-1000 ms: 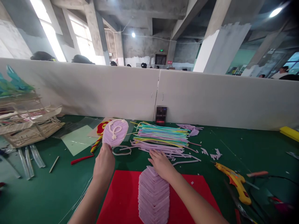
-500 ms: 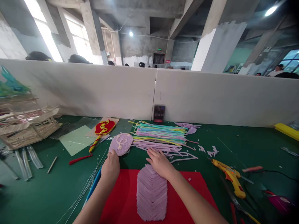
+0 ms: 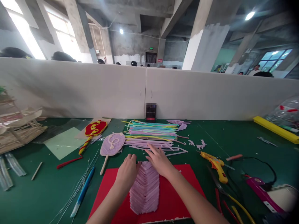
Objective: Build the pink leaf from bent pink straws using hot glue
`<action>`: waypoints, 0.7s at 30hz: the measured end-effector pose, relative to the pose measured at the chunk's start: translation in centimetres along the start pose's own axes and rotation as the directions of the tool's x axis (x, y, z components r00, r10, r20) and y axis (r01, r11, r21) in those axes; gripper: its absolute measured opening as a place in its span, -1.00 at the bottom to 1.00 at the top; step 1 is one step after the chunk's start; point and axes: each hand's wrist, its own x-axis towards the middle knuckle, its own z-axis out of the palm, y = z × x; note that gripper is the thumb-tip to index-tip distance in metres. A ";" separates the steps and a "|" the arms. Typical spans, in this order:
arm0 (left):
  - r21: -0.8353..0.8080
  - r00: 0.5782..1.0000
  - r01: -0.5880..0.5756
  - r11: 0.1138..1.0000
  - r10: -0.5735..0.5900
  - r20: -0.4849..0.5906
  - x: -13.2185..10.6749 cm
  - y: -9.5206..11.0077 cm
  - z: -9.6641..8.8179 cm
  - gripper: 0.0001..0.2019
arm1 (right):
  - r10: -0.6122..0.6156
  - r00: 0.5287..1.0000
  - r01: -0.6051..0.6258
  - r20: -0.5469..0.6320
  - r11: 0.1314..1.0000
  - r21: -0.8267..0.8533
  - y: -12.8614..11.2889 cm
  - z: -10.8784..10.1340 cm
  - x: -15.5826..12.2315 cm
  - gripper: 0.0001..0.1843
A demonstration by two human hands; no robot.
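Observation:
A purple leaf-shaped panel (image 3: 145, 189) of fuzzy pipe cleaners in a chevron pattern lies on a red board (image 3: 179, 189). My left hand (image 3: 128, 170) is at its upper left edge, fingers curled and thumb against the edge. Stretched fingers of my right hand (image 3: 160, 160) reach over its upper right edge toward a pile of pipe cleaners (image 3: 151, 132) in purple, yellow and turquoise. Left of that pile lies a purple fan-shaped piece (image 3: 112, 144) with a cream curl and a pale handle (image 3: 104, 165).
A red and yellow fan (image 3: 95, 127) lies back left, near a blue pen (image 3: 83, 191) and thin wires (image 3: 77, 186). At right are a yellow glue gun (image 3: 216, 165), pliers (image 3: 219, 186) and a purple power strip (image 3: 259, 189). A white partition (image 3: 93, 90) borders the green table.
My left hand has let go of the purple fan piece and moved right to the panel's edge. My right hand stays near the panel's top. The view has swung slightly right.

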 end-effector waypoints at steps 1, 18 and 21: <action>-0.007 1.000 -0.010 1.000 0.010 -0.001 0.1 0.1 0.4 -0.82 | -0.007 1.000 0.006 -0.017 1.000 -0.008 0.3 -0.3 -0.4 -0.59; -0.513 1.000 -0.004 0.859 0.016 0.019 2.5 -1.1 1.4 -0.87 | 0.540 0.830 -0.557 0.139 0.815 0.159 6.9 -6.6 -16.3 -0.59; -0.506 1.000 -0.026 0.862 0.021 -0.015 2.8 -0.8 1.6 -0.88 | 0.568 0.813 -0.582 0.130 0.799 0.149 7.1 -5.6 -17.3 -0.56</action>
